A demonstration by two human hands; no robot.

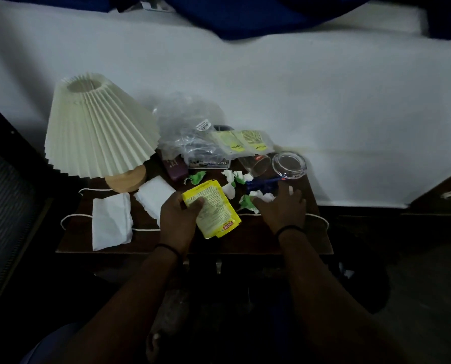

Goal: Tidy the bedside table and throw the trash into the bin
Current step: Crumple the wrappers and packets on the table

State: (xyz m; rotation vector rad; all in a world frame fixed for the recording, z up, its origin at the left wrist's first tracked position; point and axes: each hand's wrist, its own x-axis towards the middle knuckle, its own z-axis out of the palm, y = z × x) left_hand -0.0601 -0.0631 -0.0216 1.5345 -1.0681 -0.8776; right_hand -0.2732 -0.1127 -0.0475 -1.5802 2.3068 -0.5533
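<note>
The dark wooden bedside table (258,240) is littered with trash. My left hand (178,222) grips a yellow wrapper (214,210) above the table's middle. My right hand (282,208) lies flat with fingers spread over crumpled white and green paper scraps (248,200), touching them. More scraps (235,177) lie just behind, beside a blue pen-like object (261,183). Two white tissues (111,222) (155,197) lie at the left. Crumpled clear plastic bags (190,127) and two pale sachets (242,141) sit at the back.
A pleated cream lamp (98,127) on a wooden base stands at the table's back left, its white cord (69,219) running along the front. A drinking glass (256,164), a glass ashtray (288,165) and a purple case (176,165) stand behind. The white wall rises beyond.
</note>
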